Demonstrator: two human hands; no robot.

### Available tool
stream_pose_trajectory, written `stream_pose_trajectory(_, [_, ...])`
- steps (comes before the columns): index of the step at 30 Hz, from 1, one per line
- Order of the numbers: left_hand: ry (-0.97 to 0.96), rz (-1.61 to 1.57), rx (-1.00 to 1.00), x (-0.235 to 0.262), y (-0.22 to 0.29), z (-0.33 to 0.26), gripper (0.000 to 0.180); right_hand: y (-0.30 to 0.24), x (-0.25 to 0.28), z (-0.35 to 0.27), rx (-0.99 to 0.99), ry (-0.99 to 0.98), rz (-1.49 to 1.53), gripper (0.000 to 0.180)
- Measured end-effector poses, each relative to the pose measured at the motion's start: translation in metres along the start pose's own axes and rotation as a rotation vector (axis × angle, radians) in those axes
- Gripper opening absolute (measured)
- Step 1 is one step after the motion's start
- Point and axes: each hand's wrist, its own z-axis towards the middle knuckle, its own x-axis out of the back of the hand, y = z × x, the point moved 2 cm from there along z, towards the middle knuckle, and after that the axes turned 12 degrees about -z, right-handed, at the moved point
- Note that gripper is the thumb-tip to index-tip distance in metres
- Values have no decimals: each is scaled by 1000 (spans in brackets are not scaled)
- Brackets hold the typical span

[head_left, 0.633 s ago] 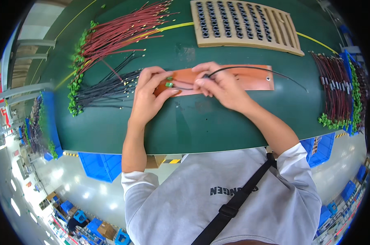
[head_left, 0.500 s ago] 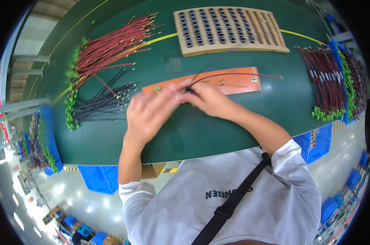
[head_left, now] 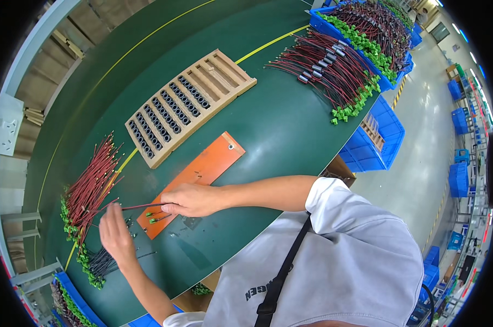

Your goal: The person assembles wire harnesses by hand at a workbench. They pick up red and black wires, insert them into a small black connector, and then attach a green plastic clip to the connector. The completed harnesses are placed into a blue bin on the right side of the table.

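Observation:
My right hand [head_left: 187, 199] is closed over the orange board [head_left: 216, 162], gripping a dark red wire [head_left: 143, 206] that stretches left to my other hand. Below its fingers, two small green connectors [head_left: 151, 217] with short dark leads lie on the board's near end. My left hand [head_left: 116, 233] is at the right edge of the wire piles, its fingertips by the wire. Blur hides whether those fingers grip it. Beyond them lies a heap of red wires [head_left: 94, 180] with green connectors; black wires [head_left: 100, 261] are partly behind my left hand.
A wooden rack [head_left: 191, 117] with rows of black rings stands beyond the board. Finished-looking red and black wire bundles with grey cylinders [head_left: 323, 68] lie at the far right, beside blue bins [head_left: 385, 82]. Another blue bin [head_left: 373, 144] sits below the table edge.
The view has swung left. My hands were together over the orange board around a small black part; now they are apart, the left one over by the wire piles.

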Motion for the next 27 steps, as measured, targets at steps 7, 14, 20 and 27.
stream_pose_trajectory(7, [-144,122,142,13,-37,-44,36,12,-11,3,126,179,-29,27])
stream_pose_trajectory(14, [-19,-798,820,23,-25,-58,8,14,-2,-2,113,189,-271,23])
stream_pose_trajectory(20, [10,-1215,755,5,24,-34,8,9,7,8,-326,43,384,22])
stream_pose_trajectory(27, [165,-1718,1069,-28,55,-29,3,4,7,12,-388,22,515,24])
